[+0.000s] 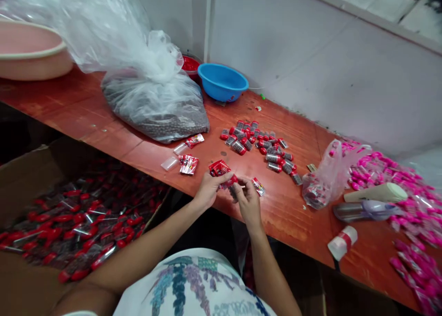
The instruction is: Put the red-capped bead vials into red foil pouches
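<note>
Fingers of your left hand (207,187) pinch a red printed packet (218,168), while those of your right hand (247,199) grip a small red-and-dark piece at its near end, just above the table edge. Where the two items meet, your fingers cover them, so you cannot tell whether they are joined.

Just beside your right hand lies one loose packet (258,186). Past your left hand are more packets (189,164), with two see-through tubes (170,163) near them; these look unfilled, so judge them as work left over.

Farther up the table (290,233), a scattered group of red-capped tubes (238,146) lies with dark contents showing. Those look filled and capped already, though whether they need anything more does not show.

Behind the packets slumps a tied plastic bag (162,111) of dark grains, seemingly a large supply remaining. A blue basin (221,92) stands against the wall, next to a bowl of red pieces (190,64).

Below your left arm, a cardboard box (24,279) holds a heap of red-capped pieces (86,224); it probably accounts for much of the output, but you cannot confirm that they are finished.
</note>
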The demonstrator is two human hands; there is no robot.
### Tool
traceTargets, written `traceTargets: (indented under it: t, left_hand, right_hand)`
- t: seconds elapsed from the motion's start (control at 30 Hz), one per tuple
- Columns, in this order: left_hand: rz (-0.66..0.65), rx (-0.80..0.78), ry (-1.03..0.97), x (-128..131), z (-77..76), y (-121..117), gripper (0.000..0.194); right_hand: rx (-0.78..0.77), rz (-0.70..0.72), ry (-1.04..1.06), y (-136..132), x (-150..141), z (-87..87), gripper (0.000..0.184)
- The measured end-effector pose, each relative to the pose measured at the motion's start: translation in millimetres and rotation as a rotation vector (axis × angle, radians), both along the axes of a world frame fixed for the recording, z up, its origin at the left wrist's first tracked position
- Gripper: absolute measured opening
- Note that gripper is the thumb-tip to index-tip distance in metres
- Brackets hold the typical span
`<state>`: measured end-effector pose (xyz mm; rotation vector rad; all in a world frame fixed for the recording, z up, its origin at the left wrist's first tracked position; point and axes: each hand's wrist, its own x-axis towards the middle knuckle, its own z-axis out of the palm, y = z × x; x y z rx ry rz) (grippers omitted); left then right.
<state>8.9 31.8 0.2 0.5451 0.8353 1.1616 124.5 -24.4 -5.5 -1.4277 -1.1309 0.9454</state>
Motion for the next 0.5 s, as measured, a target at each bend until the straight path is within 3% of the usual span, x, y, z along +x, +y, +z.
traceTargets:
  t: [0.3,0.5]
  left_hand:
    - [-0.145,0.104,0.128,-3.9,-1.7,-7.1,0.023]
    - [-0.163,0.004,0.057,-8.1,0.4,-1.0,0.027]
  right_hand:
    - [0.06,-0.125,-0.092,-2.2,4.2,-5.5,0.024]
    - [0.114,0.01,-0.052,-7.2,7.6,-5.8,0.032]
